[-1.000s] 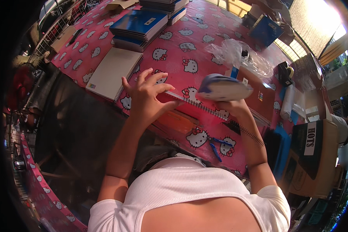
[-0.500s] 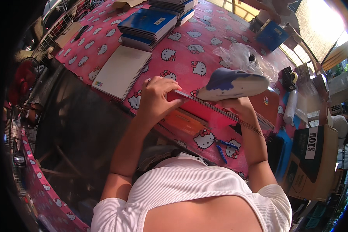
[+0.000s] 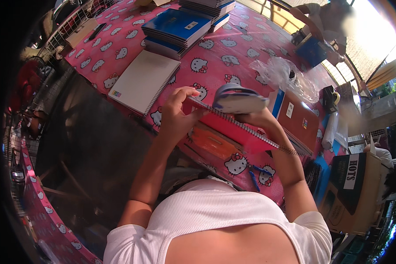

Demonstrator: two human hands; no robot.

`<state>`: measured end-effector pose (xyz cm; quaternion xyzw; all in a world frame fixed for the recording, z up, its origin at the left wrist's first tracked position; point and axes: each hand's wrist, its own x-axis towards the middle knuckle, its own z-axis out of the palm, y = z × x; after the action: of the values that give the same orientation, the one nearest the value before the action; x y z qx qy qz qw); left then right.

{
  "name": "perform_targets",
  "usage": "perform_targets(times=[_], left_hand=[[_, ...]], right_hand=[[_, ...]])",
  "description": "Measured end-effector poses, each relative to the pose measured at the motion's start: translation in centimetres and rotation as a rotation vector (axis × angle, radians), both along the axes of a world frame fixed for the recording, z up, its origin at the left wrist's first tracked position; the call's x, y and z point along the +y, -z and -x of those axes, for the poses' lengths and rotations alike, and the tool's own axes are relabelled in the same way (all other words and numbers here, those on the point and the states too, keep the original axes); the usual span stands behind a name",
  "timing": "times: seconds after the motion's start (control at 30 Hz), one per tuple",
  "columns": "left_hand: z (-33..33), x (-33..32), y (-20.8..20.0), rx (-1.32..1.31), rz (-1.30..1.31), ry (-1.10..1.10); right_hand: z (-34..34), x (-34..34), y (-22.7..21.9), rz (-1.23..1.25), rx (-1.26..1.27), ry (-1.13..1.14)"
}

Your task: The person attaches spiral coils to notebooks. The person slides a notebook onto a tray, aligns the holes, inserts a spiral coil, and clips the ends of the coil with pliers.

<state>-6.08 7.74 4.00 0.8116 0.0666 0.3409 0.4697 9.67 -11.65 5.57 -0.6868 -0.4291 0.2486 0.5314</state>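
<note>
A pink-red notebook [image 3: 233, 133] stands on edge before me, its spiral coil along the top. My left hand [image 3: 178, 108] pinches its left end between thumb and fingers. Past the right end of the spine, a loose tail of coil [image 3: 289, 151] sticks out by my right forearm. My right hand [image 3: 257, 119] is closed round a rounded blue-and-white thing [image 3: 241, 101] just behind the coil. Motion blur hides its kind, and it partly covers the fingers. On the table nearer to me lie blue-handled cutting pliers [image 3: 254, 177] and a flat orange piece [image 3: 213, 141].
A cream spiral notebook [image 3: 141, 83] lies left, with stacks of blue notebooks [image 3: 176, 26] behind. Brown notebooks [image 3: 297, 121], crumpled clear plastic [image 3: 286, 79] and a cardboard box [image 3: 350, 189] are at right. Another person [image 3: 328, 26] holds a blue notebook [image 3: 312, 50] across the table.
The blue-and-white thing has tilted and shifted left along the spine with my right hand. More of the notebook's pink cover shows. The view has shifted slightly.
</note>
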Motion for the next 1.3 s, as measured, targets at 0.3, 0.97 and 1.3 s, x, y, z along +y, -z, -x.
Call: perform_targets(times=[0.3,0.97,1.3], left_hand=[[-0.1,1.1,1.6,-0.098,0.376,0.115],[-1.9,5.2,2.8,0.078,0.767,0.578],[-5.4,-3.9,-4.2,-0.3,0.186,0.535]], right_hand=[[-1.6,3.1,1.2,0.265,-0.094,-0.005],[13.8,-15.7,9.4,0.867,-0.45,0.576],[19.4,-9.6,-1.5,0.147,-0.162,0.812]])
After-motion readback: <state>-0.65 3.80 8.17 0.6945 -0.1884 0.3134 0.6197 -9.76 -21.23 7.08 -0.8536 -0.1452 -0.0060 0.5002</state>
